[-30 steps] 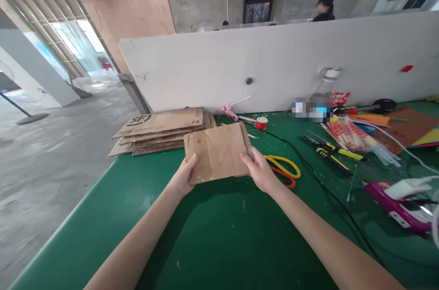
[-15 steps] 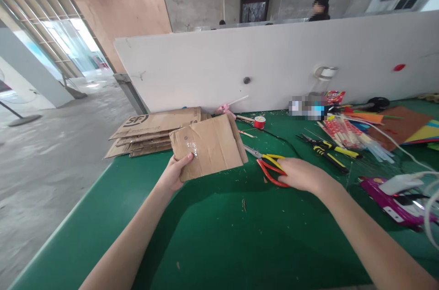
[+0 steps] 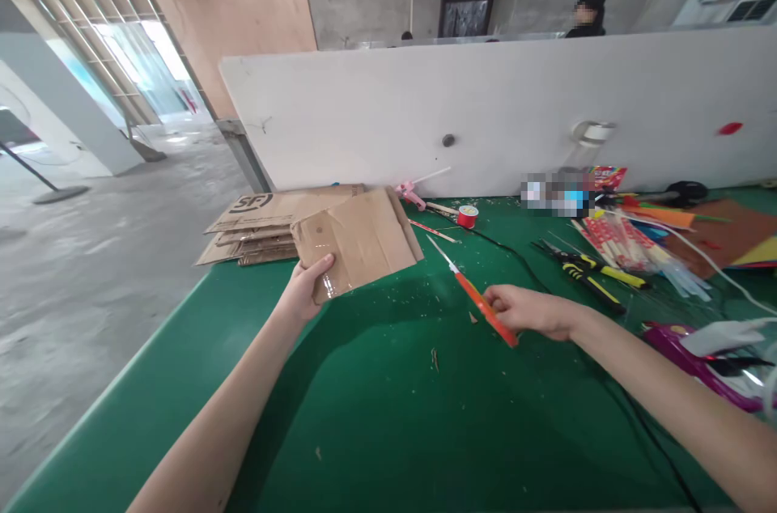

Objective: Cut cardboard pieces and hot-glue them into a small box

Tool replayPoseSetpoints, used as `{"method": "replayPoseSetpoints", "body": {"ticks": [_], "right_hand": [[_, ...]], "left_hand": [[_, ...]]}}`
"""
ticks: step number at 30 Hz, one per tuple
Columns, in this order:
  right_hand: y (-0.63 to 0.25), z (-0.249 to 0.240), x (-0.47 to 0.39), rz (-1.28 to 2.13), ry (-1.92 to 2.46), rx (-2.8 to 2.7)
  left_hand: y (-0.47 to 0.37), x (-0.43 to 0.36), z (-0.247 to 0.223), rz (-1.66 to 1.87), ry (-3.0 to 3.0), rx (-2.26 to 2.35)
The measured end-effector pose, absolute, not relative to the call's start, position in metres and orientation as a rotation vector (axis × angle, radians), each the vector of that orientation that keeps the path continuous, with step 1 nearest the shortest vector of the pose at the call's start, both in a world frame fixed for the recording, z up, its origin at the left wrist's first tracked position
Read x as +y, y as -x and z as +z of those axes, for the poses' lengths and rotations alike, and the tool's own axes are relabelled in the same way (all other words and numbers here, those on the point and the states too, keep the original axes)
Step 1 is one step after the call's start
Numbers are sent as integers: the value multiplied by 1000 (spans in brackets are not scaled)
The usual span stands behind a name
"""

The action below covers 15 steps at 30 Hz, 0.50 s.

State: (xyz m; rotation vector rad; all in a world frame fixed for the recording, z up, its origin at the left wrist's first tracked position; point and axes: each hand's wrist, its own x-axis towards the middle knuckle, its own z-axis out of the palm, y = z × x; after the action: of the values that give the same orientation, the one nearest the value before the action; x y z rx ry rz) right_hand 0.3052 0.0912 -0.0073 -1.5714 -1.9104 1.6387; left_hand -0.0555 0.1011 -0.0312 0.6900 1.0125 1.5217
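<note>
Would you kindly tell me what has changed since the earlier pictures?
The right hand has let go of the cardboard piece, moved right and taken hold of the scissors, now turned nearly edge-on. The left hand still grips the cardboard piece, which has shifted left and tilted. The cardboard stack, red spool and pliers stayed put.

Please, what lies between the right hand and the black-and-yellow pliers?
In the head view, a black cable crosses the green table between the right hand and the pliers.
</note>
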Motion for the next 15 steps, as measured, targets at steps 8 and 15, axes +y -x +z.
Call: {"method": "replayPoseSetpoints", "body": {"ticks": [8, 15], "right_hand": [[-267, -39, 7, 1983, 1199, -1281], [-250, -26, 6, 1862, 1376, -1353]], "left_hand": [[56, 101, -21, 1404, -568, 1138], [57, 98, -11, 1434, -552, 1083]]}}
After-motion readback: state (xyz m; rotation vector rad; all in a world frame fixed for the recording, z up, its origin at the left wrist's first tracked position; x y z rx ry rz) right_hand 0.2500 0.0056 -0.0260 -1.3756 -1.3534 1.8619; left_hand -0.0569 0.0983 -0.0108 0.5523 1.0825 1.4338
